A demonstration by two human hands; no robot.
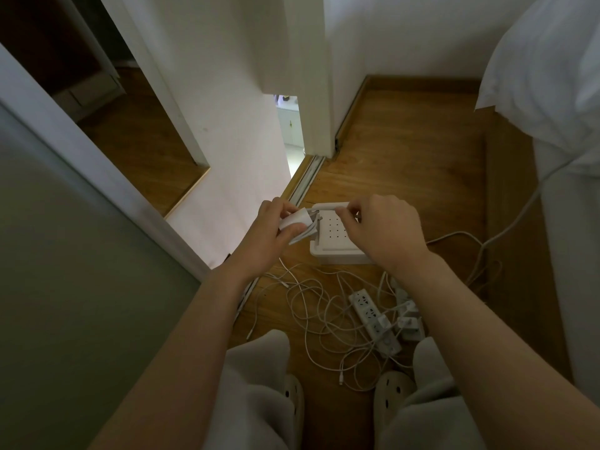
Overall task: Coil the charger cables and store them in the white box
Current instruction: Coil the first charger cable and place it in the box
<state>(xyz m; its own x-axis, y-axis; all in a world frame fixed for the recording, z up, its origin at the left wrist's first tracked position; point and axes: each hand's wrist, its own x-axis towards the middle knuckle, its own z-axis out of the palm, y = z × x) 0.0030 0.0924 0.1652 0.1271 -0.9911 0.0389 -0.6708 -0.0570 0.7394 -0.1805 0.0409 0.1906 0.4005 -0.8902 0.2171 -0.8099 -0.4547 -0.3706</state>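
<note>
My left hand (271,228) grips a white charger plug (296,219) with its cable wound into a small bundle (306,233). My right hand (380,228) pinches the loose end of that cable (341,210) just to the right of the bundle. Both hands hover over the white box (331,241), which sits on the wooden floor and shows a perforated bottom. A tangle of loose white charger cables (324,313) lies on the floor between the box and my knees.
A white power strip (373,319) with plugged adapters (410,323) lies right of the tangle. A thicker white cord (519,219) runs up toward the bed (571,222) on the right. A sliding-door track (305,180) and white door panels stand left. My slippered feet (292,397) are below.
</note>
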